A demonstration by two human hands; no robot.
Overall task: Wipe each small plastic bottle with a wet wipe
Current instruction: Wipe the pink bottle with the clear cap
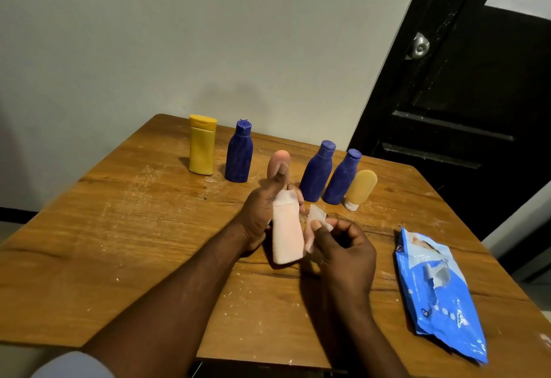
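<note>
A blue wipe pack (pixel 441 291) lies flat on the near right of the wooden table (pixel 119 228), well apart from the hands. Over the table's middle, the right hand (pixel 346 252) pinches a crumpled wet wipe (pixel 316 218) between thumb and curled fingers, pressing it against the right side of the pink bottle (pixel 286 237). The left hand (pixel 259 213) grasps this bottle round its upper part, thumb pointing up along the neck and fingertips wrapped to the far side; the body sticks out below the grip with its base toward the camera, and the flip lid stands open above the thumb. Farther back stands a row: yellow bottle (pixel 202 146), left blue bottle (pixel 239 153), then beyond the hands the middle blue bottle (pixel 317 173) and right blue bottle (pixel 341 179) close together, and an amber tube (pixel 360 188) on its white cap touching the right one. Behind are a pale wall and a black door (pixel 477 94)
</note>
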